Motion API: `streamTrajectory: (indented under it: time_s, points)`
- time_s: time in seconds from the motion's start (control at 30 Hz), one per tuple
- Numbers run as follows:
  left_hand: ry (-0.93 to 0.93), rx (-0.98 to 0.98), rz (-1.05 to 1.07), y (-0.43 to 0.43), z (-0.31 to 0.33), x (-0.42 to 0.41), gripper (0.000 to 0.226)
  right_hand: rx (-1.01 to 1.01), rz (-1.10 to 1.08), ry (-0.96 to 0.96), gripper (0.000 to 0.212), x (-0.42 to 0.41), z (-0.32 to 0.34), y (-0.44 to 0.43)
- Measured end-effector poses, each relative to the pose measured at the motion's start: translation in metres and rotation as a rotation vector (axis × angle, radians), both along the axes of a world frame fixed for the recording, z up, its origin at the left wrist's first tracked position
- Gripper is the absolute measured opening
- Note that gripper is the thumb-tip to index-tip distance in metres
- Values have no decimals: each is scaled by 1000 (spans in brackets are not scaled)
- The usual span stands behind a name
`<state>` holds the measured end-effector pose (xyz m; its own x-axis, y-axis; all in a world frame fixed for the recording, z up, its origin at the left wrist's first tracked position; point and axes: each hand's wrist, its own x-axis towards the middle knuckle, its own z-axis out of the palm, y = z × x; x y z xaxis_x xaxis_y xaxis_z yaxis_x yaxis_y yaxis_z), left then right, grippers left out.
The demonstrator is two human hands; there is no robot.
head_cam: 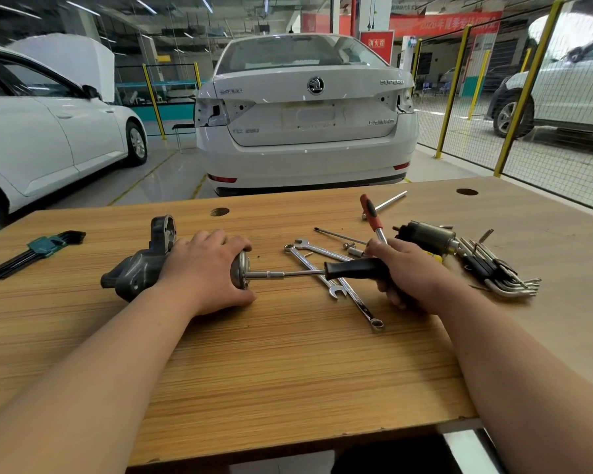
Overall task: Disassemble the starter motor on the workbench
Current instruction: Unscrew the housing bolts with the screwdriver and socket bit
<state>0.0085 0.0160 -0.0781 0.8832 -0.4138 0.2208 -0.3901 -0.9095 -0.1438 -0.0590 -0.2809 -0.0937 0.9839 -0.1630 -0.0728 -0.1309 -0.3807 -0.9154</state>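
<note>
Got the starter motor (144,265) lying on its side on the workbench (288,354), around 9 o'clock from bench centre. My left hand (206,271) is wrapped over its metal end, fingers curled tight. My right hand (408,271) is closed round the black handle of a nut driver (308,273) whose tip sits on the end cap. Two wrenches (332,282) lie under the shaft; hex keys (500,271) at 3 o'clock.
</note>
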Motion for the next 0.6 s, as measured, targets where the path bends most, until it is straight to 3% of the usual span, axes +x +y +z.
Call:
streamTrajectory:
  time_s: [0.1, 0.17, 0.27, 0.33, 0.47, 0.6]
  points:
    - [6, 11, 2, 1, 1, 0, 89, -4, 27, 13, 24, 0, 0, -2]
    - [16, 12, 7, 1, 1, 0, 93, 123, 60, 19, 19, 0, 0, -4]
    - [23, 17, 9, 1, 0, 2, 95, 334, 120, 39, 38, 0, -2, -9]
    - [23, 17, 13, 1, 0, 2, 95, 366, 143, 34, 46, 1, -3, -10]
    - [30, 28, 2, 3, 1, 3, 91, 282, 157, 9, 51, 0, -2, -10]
    - [35, 86, -41, 11, 7, 10, 95, 72, 166, 2, 41, -4, 1, -9]
